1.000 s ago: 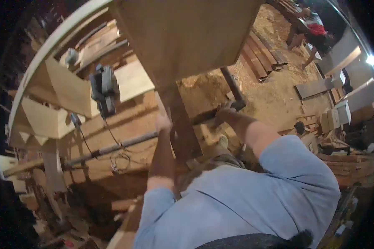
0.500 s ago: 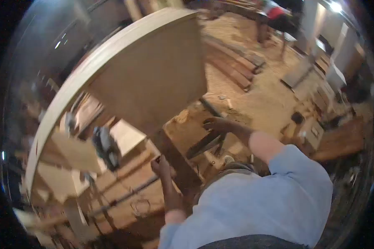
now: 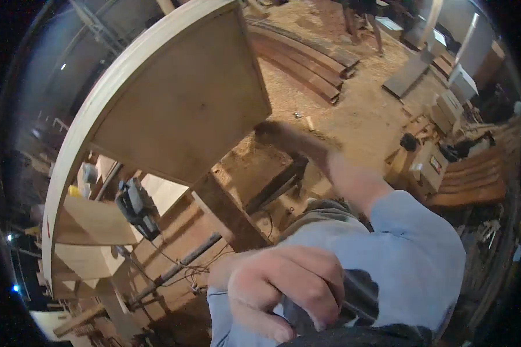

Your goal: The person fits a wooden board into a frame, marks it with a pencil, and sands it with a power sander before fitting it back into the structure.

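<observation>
My left hand (image 3: 289,283) is raised close to the camera in front of my blue shirt (image 3: 417,254). Its fingers are curled toward the thumb, and a dark thing shows behind them; I cannot tell what they hold. My right hand (image 3: 272,134) reaches forward, smeared by motion, and its fingers overlap the lower right corner of a large wooden cabinet (image 3: 191,98). This cabinet has a pale, curved-looking edge. Below that corner is a low dusty wooden stand (image 3: 255,173).
A dark power tool (image 3: 136,208) sits left on a wooden surface, with a cord and a metal bar clamp (image 3: 179,269) nearby. Stacked planks (image 3: 301,63) lie on the sawdust floor. Boxes (image 3: 431,165) stand at right; a person's legs (image 3: 364,26) show at the back.
My left hand has come up from beside the wooden upright to in front of my chest. My right hand has moved forward to the cabinet's corner. The view has shifted.
</observation>
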A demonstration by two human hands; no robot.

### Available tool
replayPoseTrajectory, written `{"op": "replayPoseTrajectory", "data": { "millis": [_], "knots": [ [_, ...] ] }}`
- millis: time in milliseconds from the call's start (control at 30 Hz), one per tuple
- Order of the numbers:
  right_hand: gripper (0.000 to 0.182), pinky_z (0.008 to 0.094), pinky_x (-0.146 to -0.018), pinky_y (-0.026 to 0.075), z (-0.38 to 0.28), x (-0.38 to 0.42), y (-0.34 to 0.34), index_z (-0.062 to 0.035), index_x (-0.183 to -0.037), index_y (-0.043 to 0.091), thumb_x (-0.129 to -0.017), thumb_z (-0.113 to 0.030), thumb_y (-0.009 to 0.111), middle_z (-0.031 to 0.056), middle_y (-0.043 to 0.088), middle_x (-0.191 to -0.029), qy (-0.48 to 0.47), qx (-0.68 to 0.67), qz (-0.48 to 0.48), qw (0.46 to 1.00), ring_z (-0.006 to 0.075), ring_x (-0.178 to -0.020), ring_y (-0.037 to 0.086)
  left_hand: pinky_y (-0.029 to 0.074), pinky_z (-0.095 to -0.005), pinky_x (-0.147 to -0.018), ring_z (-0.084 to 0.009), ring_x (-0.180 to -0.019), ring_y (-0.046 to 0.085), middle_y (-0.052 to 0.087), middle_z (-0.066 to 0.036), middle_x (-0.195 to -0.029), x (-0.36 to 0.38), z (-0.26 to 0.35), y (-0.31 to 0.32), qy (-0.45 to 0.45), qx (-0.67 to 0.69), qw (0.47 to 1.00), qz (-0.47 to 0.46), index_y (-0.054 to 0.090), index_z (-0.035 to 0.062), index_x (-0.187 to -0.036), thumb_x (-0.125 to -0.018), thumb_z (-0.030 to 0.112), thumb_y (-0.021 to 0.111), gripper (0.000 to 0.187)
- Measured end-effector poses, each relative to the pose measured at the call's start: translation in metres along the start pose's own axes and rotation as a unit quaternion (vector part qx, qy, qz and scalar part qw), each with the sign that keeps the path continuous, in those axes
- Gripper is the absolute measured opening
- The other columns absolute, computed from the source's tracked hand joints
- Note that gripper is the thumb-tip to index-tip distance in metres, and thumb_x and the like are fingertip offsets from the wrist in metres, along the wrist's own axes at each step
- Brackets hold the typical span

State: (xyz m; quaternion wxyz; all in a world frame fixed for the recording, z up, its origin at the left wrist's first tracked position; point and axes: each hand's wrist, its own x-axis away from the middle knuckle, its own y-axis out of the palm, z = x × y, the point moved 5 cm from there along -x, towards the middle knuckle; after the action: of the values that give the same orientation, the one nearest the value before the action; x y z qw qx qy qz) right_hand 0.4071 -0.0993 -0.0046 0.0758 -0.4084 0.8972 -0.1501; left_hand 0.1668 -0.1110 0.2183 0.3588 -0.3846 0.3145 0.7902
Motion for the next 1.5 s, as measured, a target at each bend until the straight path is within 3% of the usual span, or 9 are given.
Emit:
{"op": "replayPoseTrajectory", "data": {
  "millis": [133, 267, 367, 533, 600, 800, 933, 1367, 1500],
  "knots": [
    [0.047, 0.0353, -0.093, 0.048, -0.035, -0.046, -0.051, -0.0057, -0.128, 0.054, -0.088, -0.026, 0.067, 0.0122, 0.061, -0.120, -0.103, -0.134, 0.098, 0.981, 0.0232, -0.108, 0.058, 0.045, -0.0469, -0.056, -0.0358, -0.063, 0.057, 0.061, -0.022, -0.075, -0.004, -0.001, 0.011, -0.005, 0.028, 0.998, -0.050, 0.040, 0.0069, -0.069, -0.095, 0.014, 0.048, 0.028],
    [0.050, 0.0412, -0.094, 0.044, -0.130, -0.079, -0.111, -0.0014, -0.120, 0.056, -0.076, -0.018, 0.071, 0.0179, 0.057, -0.116, -0.317, 0.316, 0.267, 0.853, 0.0344, -0.109, 0.054, 0.042, -0.0451, -0.054, -0.0351, -0.063, 0.055, 0.058, -0.022, -0.072, 0.001, 0.006, 0.016, 0.013, 0.005, 0.999, -0.034, 0.034, 0.0070, -0.067, -0.093, 0.010, 0.046, 0.029],
    [0.035, 0.0421, -0.094, 0.039, -0.187, -0.059, -0.115, -0.0030, -0.107, 0.055, -0.074, -0.010, 0.062, 0.0147, 0.057, -0.102, -0.432, 0.345, 0.422, 0.719, 0.0332, -0.102, 0.053, 0.041, -0.0444, -0.053, -0.0345, -0.062, 0.054, 0.056, -0.020, -0.073, 0.019, 0.011, 0.014, 0.032, -0.018, 0.999, -0.036, 0.032, 0.0064, -0.066, -0.092, 0.007, 0.044, 0.029],
    [0.051, 0.0442, -0.101, 0.036, -0.185, -0.089, -0.130, -0.0003, -0.116, 0.057, -0.071, -0.019, 0.071, 0.0179, 0.057, -0.121, -0.435, 0.405, 0.376, 0.711, 0.0354, -0.114, 0.051, 0.041, -0.0456, -0.054, -0.0355, -0.059, 0.054, 0.056, -0.017, -0.077, 0.032, 0.002, 0.035, -0.084, -0.109, 0.962, -0.236, 0.035, 0.0058, -0.070, -0.095, 0.012, 0.046, 0.028],
    [0.052, 0.0451, -0.100, 0.036, -0.173, -0.101, -0.136, -0.0004, -0.116, 0.057, -0.072, -0.023, 0.072, 0.0177, 0.057, -0.121, -0.411, 0.428, 0.382, 0.708, 0.0360, -0.114, 0.052, 0.037, -0.0434, -0.056, -0.0309, -0.061, 0.046, 0.037, -0.010, -0.062, 0.027, 0.011, 0.034, -0.034, -0.123, 0.972, -0.198, 0.036, 0.0074, -0.057, -0.095, 0.031, 0.053, 0.048],
    [0.053, 0.0454, -0.094, 0.041, -0.161, -0.125, -0.156, -0.0032, -0.121, 0.056, -0.077, -0.029, 0.072, 0.0171, 0.057, -0.120, -0.471, 0.495, 0.383, 0.621, 0.0344, -0.113, 0.052, 0.046, -0.0366, -0.056, -0.0293, -0.070, 0.063, 0.064, -0.014, -0.082, 0.078, 0.056, -0.038, -0.073, -0.453, 0.872, 0.169, 0.044, 0.0041, -0.063, -0.078, 0.012, 0.076, 0.036],
    [0.045, 0.0491, -0.092, 0.043, -0.159, -0.125, -0.166, -0.0121, -0.118, 0.060, -0.077, -0.031, 0.066, 0.0204, 0.059, -0.108, -0.461, 0.455, 0.376, 0.663, 0.0387, -0.103, 0.056, 0.046, -0.0305, -0.057, -0.0194, -0.066, 0.060, 0.063, -0.012, -0.077, 0.101, 0.087, -0.072, -0.137, -0.695, 0.637, 0.304, 0.051, 0.0008, -0.065, -0.079, 0.005, 0.071, 0.026],
    [0.043, 0.0429, -0.094, 0.041, -0.186, -0.115, -0.157, -0.0096, -0.119, 0.055, -0.083, -0.030, 0.067, 0.0181, 0.055, -0.110, -0.401, 0.454, 0.366, 0.706, 0.0355, -0.108, 0.049, 0.034, -0.0173, -0.057, -0.0026, -0.066, 0.047, 0.060, 0.002, -0.080, 0.143, 0.139, -0.115, -0.009, -0.602, 0.614, 0.510, 0.063, 0.0007, -0.091, -0.095, 0.012, 0.059, 0.012],
    [0.040, 0.0398, -0.095, 0.041, -0.181, -0.104, -0.165, -0.0053, -0.111, 0.057, -0.077, -0.021, 0.069, 0.0148, 0.056, -0.107, -0.344, 0.380, 0.324, 0.795, 0.0302, -0.104, 0.053, 0.045, -0.0226, -0.072, -0.0081, -0.086, 0.056, 0.063, -0.004, -0.093, 0.135, 0.176, -0.123, 0.026, -0.689, 0.405, 0.601, 0.061, -0.0011, -0.105, -0.090, 0.012, 0.068, 0.021]
  ]
}}
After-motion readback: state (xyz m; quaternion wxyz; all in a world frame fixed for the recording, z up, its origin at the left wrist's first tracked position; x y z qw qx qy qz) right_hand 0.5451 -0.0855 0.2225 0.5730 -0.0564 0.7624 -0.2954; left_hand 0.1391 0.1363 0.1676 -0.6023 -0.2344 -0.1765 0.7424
